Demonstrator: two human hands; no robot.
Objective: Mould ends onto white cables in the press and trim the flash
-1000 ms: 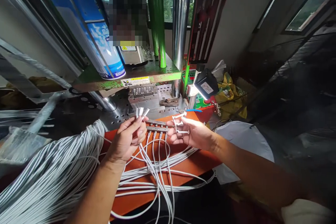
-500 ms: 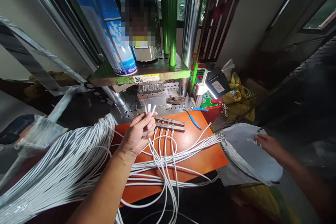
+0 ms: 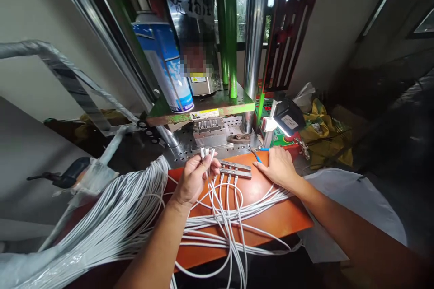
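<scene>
My left hand (image 3: 196,176) is closed around several white cable ends (image 3: 206,152), which stick up between thumb and fingers. Just to its right lies a slotted metal holder of two bars (image 3: 235,170), with white cables (image 3: 228,189) running out of its near side. My right hand (image 3: 280,167) reaches over the blue-handled pliers (image 3: 258,157) with thumb and fingers apart. It covers the handle ends, and whether it presses on them is hard to see. Both the pliers and the holder rest on the orange board (image 3: 294,221).
A press with a mould block (image 3: 208,133) stands behind the board, under a green plate (image 3: 237,109) bearing a blue spray can (image 3: 169,72). A thick bundle of white cables (image 3: 111,207) hangs at left. A lit lamp (image 3: 286,117) and a white bag (image 3: 359,198) are at right.
My right hand has come left from over the white bag, where it held something small and whitish, to the pliers. My left hand keeps its hold on the cable ends. The view has shifted.
</scene>
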